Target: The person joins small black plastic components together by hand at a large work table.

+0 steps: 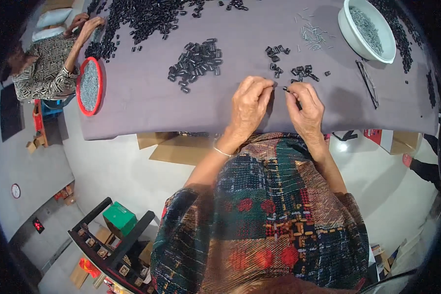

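My left hand (250, 104) is over the table's near edge, its thumb and forefinger pinched together. What lies between those fingertips is too small to make out. Close by on the right, my right hand (307, 109) pinches a small black plastic piece (285, 88) at its fingertips. The two hands are a short gap apart. Just beyond them lie small groups of black plastic pieces (305, 73), and a bigger heap of black pieces (197, 62) sits to the left. Loose grey metal pins (314, 36) are scattered farther back.
A white basin (345, 24) of grey pins stands at the far right, near thin dark strips (367, 84). At the left edge is a red-rimmed basket (101, 88) of pins. A large black pile (144, 19) covers the back. Another person (49, 66) works at the left.
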`<action>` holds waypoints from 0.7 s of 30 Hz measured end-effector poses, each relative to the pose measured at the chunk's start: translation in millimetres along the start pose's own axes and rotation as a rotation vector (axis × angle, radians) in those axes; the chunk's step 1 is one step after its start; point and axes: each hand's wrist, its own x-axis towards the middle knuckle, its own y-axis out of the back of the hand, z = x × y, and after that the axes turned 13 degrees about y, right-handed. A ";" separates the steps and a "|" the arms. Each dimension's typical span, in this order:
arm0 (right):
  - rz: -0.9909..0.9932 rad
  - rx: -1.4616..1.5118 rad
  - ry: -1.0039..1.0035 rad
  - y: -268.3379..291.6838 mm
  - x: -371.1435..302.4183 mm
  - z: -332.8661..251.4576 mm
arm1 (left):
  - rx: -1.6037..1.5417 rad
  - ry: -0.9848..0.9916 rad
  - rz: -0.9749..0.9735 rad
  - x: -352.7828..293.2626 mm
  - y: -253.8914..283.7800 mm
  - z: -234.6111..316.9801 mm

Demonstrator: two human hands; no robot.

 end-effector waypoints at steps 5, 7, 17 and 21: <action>0.034 0.014 -0.008 -1.6 -4.4 4.2 | -0.104 0.078 -0.006 -2.8 6.1 0.4; 0.037 0.018 0.013 -1.5 -3.8 4.0 | -0.107 0.074 -0.013 -2.9 6.9 1.4; 0.059 0.121 -0.037 1.7 -1.9 -0.6 | -0.105 0.145 0.091 -2.3 7.5 6.4; 0.078 0.249 -0.087 7.6 3.1 -13.5 | -0.621 0.718 -0.236 -13.1 20.0 16.2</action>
